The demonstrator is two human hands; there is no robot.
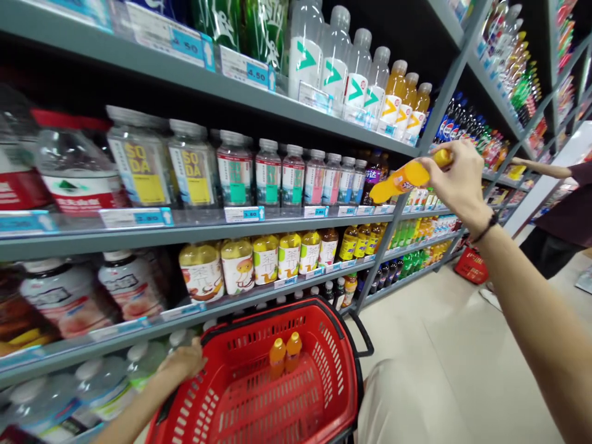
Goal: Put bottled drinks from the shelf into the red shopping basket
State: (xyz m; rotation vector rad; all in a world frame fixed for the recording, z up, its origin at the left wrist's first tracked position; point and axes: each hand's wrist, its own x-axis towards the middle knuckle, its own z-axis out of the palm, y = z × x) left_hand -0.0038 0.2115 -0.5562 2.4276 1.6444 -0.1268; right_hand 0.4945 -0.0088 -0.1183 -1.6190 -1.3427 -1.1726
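An orange drink bottle with a yellow cap is tilted almost on its side in my right hand. My fingers and thumb close around its neck and cap end, in front of the shelf upright. At the lower left, my left hand is closed at the left rim of a red shopping basket, its fingertips partly hidden. Inside the basket, two small orange drink bottles with orange caps stand side by side near the back wall.
Shelves of bottled drinks run along the left and away to the right. A black basket handle juts out to the right. Further back, a person reaches toward the shelves near another red basket on the tiled floor.
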